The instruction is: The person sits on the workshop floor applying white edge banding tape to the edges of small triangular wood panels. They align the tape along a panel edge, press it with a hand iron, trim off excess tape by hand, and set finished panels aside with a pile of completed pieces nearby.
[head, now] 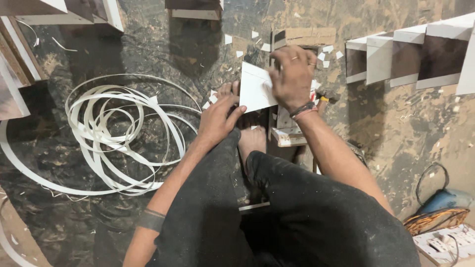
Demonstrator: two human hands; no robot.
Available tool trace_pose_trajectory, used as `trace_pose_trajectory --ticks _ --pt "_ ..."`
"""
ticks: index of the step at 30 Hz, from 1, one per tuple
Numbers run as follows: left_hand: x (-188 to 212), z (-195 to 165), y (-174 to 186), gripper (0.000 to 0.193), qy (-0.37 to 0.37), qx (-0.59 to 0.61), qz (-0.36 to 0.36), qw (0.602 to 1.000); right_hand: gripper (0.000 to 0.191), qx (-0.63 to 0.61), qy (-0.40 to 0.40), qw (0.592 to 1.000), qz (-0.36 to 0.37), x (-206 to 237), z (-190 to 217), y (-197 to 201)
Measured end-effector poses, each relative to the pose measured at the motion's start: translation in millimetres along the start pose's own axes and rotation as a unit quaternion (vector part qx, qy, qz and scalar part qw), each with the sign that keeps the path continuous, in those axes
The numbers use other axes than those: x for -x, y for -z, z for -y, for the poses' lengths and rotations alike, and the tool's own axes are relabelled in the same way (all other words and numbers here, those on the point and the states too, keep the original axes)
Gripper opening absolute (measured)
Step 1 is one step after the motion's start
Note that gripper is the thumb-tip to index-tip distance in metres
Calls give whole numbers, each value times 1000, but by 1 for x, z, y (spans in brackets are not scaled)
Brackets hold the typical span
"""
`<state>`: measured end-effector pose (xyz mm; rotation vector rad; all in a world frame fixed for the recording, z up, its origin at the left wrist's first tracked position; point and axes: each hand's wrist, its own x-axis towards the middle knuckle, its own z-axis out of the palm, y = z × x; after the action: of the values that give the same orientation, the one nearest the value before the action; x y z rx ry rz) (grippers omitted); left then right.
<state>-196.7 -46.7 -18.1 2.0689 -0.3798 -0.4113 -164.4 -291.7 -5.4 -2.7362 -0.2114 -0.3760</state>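
A small white rectangular panel (253, 88) stands tilted on the floor between my feet. My left hand (216, 118) braces its lower left edge with thumb and fingers spread along it. Pressed flat against the panel's right side and top edge is my right hand (292, 74), fingers spread and blurred with motion; whether it holds a small tool is hidden. My bare foot (251, 141) rests just below the panel. Small white offcut chips (324, 55) lie scattered around it.
A loose coil of white edge-banding strip (116, 133) sprawls at left. Stacked dark panels with white edges (415, 57) lean at right and more boards (29, 44) at top left. A blue power tool (445, 198), woven basket (435, 220) and white power strip (445, 242) sit bottom right.
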Motion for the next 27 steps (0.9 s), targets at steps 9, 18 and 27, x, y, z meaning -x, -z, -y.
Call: trace_pose_trajectory --ticks 9,18,27 --pt "4 -6 -5 34 19 6 14 1000 59 -538 -312 777 -96 5 -11 -6" --pt "12 -1 -14 36 52 36 11 998 31 -510 -445 736 16 81 -30 34" --pt "16 -7 -13 36 34 31 3 999 20 -433 -418 796 64 102 -14 53"
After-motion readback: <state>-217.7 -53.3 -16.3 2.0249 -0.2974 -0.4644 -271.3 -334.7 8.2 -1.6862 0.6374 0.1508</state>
